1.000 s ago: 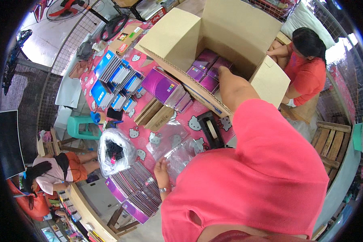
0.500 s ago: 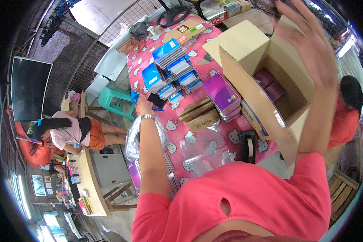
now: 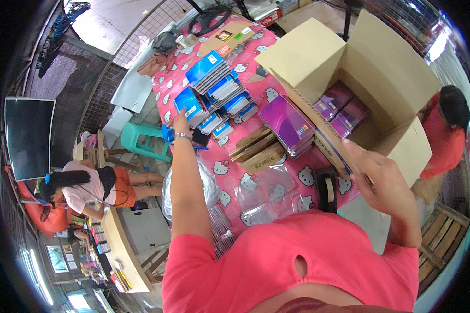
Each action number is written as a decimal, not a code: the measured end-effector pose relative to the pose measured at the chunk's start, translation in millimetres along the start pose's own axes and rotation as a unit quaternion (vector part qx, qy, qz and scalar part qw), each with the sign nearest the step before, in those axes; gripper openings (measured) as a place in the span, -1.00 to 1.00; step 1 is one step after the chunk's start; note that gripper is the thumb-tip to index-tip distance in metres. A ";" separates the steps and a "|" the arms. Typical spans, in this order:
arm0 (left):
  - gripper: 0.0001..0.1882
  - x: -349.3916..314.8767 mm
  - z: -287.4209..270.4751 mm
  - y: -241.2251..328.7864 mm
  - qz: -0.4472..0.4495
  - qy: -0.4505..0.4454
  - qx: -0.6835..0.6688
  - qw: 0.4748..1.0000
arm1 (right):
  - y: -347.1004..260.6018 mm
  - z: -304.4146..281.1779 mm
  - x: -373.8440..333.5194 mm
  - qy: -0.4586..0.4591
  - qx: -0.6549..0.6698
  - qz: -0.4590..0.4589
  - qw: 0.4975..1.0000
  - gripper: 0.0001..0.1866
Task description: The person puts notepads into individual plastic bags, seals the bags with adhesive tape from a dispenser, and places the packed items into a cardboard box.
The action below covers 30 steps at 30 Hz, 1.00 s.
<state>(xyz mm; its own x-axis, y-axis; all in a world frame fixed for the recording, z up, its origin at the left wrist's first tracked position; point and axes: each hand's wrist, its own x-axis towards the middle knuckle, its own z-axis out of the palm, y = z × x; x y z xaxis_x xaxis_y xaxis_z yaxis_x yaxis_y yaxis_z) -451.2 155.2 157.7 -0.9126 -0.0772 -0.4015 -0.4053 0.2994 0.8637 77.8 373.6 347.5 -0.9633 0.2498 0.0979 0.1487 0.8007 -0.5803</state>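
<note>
My left hand (image 3: 181, 123) is stretched far out over the pink table, fingertips on a stack of blue notebooks (image 3: 191, 105); it does not grip any. More blue notebook stacks (image 3: 216, 86) lie beyond it. My right hand (image 3: 382, 177) is at the near edge of a big open cardboard box (image 3: 386, 62), fingers curled toward the wall; whether it holds anything is hidden. Purple notebooks (image 3: 339, 104) lie inside the box. Another purple stack (image 3: 288, 124) sits on the table beside the box.
Brown bundles (image 3: 256, 152), clear plastic bags (image 3: 269, 194) and a black tape dispenser (image 3: 327, 191) lie near me. A green stool (image 3: 141, 139) stands left of the table. One person (image 3: 89, 188) sits at left, another in red (image 3: 446, 133) stands behind the box.
My left arm went from the purple notebooks near me out to the blue stacks. My right hand left the inside of the box, swung up, and came down at its near edge.
</note>
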 end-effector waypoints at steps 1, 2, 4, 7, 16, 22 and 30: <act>-0.22 9.3 -18.0 -1.2 -0.001 0.008 0.002 1.000 | -5.2 6.1 3.6 -0.006 -0.016 -0.010 1.000 -0.36; -0.22 18.2 -36.2 -1.9 -0.008 0.004 -0.003 1.000 | -6.6 10.7 8.5 -0.021 -0.077 -0.072 0.994 -0.37; -0.28 17.0 -28.5 0.4 -0.037 -0.001 -0.002 0.999 | -21.5 38.6 7.9 -0.076 -0.039 -0.097 0.992 -0.39; -0.30 -10.5 -1.5 2.6 -0.048 -0.127 -0.090 0.987 | -6.1 85.5 7.3 -0.153 0.002 -0.125 0.980 -0.39; -0.28 1.2 -16.6 -2.2 -0.143 -0.070 -0.325 0.932 | -7.7 71.1 -9.0 -0.065 0.125 -0.111 0.984 -0.43; -0.38 -17.1 -21.9 -5.5 -0.218 -0.034 -0.329 0.918 | -26.9 22.5 -51.8 0.043 0.347 -0.130 0.928 -0.56; -0.48 -29.2 -33.7 -1.5 -0.175 -0.130 -0.402 0.889 | -71.6 62.3 -61.9 -0.033 0.269 -0.261 0.926 -0.58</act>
<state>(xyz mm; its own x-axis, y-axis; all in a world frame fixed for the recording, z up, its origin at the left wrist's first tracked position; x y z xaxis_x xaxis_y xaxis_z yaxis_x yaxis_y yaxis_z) -425.7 125.0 178.4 -0.7215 0.2228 -0.6556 -0.6656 -0.4839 0.5681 112.8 266.9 332.6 -0.8869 -0.1435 0.4390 -0.4570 0.4109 -0.7889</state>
